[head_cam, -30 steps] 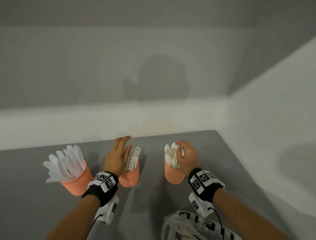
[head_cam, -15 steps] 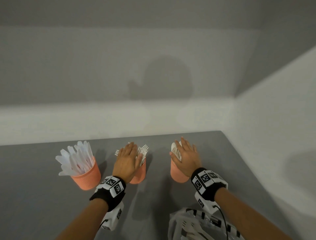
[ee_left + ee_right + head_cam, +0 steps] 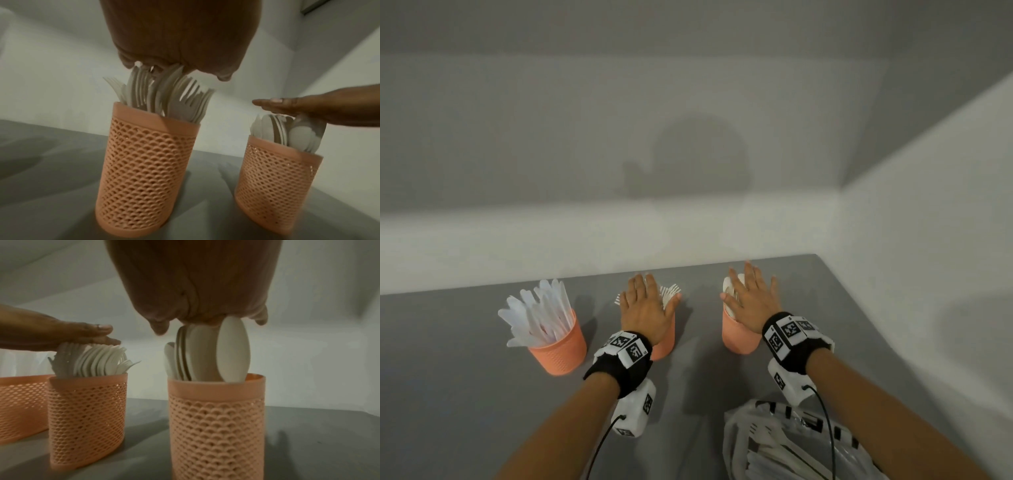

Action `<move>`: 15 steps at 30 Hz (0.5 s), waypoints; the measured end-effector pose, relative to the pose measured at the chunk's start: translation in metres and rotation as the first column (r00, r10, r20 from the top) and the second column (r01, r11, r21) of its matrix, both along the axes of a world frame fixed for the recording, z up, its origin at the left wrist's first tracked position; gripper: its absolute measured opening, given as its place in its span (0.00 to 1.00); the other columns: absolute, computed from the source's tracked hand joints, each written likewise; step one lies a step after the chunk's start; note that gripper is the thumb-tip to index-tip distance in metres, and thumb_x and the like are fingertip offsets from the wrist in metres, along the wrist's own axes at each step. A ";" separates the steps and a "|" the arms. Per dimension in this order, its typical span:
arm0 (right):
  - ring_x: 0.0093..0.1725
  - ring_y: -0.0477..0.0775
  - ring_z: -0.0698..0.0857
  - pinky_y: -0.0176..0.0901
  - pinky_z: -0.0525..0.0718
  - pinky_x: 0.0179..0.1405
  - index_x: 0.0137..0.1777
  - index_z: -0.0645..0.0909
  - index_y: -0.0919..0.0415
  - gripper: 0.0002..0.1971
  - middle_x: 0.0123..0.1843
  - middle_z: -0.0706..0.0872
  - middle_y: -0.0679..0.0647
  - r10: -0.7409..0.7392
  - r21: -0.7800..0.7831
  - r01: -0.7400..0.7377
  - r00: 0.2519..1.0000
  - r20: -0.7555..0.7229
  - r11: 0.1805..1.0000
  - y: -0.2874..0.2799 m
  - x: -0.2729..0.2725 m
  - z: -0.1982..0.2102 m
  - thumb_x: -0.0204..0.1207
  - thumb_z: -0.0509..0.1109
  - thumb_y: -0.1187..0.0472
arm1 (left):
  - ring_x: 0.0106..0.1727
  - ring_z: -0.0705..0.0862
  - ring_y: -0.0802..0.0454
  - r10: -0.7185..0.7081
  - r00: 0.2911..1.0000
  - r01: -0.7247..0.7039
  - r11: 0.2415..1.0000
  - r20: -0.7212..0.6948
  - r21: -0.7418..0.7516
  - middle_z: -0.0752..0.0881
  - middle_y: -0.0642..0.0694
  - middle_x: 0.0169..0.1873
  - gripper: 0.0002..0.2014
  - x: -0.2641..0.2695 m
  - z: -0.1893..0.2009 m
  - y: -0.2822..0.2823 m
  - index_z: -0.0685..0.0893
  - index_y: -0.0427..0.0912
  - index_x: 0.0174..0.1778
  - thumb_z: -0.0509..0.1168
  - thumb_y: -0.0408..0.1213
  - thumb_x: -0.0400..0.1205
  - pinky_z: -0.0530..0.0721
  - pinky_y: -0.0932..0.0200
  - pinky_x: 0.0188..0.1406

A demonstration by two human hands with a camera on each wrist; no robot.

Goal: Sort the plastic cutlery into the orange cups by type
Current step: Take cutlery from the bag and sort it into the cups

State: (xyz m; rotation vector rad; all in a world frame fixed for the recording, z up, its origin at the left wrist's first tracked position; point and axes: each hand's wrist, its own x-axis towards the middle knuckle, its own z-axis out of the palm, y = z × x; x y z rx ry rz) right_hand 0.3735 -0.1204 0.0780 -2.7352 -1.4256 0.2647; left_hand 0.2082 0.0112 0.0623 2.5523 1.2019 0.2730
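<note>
Since one second ago, both hands are lying flat, uncurled: left hand [image 3: 645, 310] pressing forks [image 3: 164, 99], right hand [image 3: 751, 301] pressing spoons [image 3: 207, 352]. No legible writing.

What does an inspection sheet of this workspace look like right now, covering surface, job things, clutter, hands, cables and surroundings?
Surface: grey table, no loose cutlery seen.
Job's things: knife cup left, fork cup middle, spoon cup right, all upright.
Clutter: plastic bag at near edge, white pieces inside.
Hands: left hand flat on the forks; right hand flat on the spoons.
Cables: black cable from right wrist crosses the bag.
Surroundings: plain grey walls, corner at right.
</note>
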 end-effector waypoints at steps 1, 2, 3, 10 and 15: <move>0.84 0.59 0.37 0.66 0.36 0.78 0.83 0.37 0.50 0.33 0.84 0.33 0.59 -0.019 0.023 0.019 1.000 -0.016 1.000 -0.002 -0.001 0.006 0.83 0.42 0.39 | 0.83 0.43 0.40 0.008 1.000 -0.008 1.000 0.017 -0.003 0.45 0.36 0.82 0.39 -0.002 0.005 -0.002 0.44 0.37 0.82 0.45 0.61 0.83 0.42 0.43 0.81; 0.83 0.59 0.35 0.66 0.34 0.78 0.82 0.34 0.50 0.34 0.84 0.31 0.58 -0.038 0.052 0.040 0.999 -0.035 0.998 -0.004 -0.001 0.013 0.82 0.42 0.38 | 0.83 0.41 0.41 0.003 0.999 -0.003 1.000 0.036 0.006 0.42 0.37 0.82 0.40 -0.004 0.009 -0.003 0.41 0.38 0.82 0.45 0.61 0.82 0.41 0.43 0.81; 0.83 0.58 0.33 0.66 0.33 0.78 0.82 0.32 0.50 0.35 0.83 0.30 0.58 -0.057 0.080 0.061 0.997 -0.055 0.995 -0.006 -0.002 0.020 0.82 0.42 0.38 | 0.83 0.39 0.41 -0.015 0.999 0.014 1.000 0.051 0.019 0.40 0.37 0.82 0.40 -0.006 0.013 -0.004 0.40 0.39 0.82 0.45 0.62 0.82 0.40 0.43 0.81; 0.82 0.60 0.58 0.57 0.54 0.81 0.83 0.50 0.54 0.30 0.83 0.60 0.60 -0.039 0.395 0.162 0.953 -0.302 0.904 -0.041 -0.029 0.058 0.84 0.51 0.45 | 0.83 0.53 0.44 -0.221 0.895 0.257 0.965 0.388 -0.043 0.55 0.38 0.82 0.34 -0.017 0.039 -0.025 0.49 0.39 0.82 0.54 0.50 0.85 0.52 0.52 0.81; 0.44 0.53 0.87 0.56 0.83 0.58 0.53 0.84 0.70 0.11 0.49 0.89 0.68 -0.010 0.479 0.310 0.848 -0.530 0.821 -0.092 -0.066 0.034 0.78 0.67 0.62 | 0.56 0.83 0.46 -0.286 0.776 0.485 0.840 0.563 -0.242 0.84 0.40 0.54 0.13 -0.021 0.024 -0.065 0.78 0.35 0.60 0.62 0.32 0.80 0.78 0.62 0.56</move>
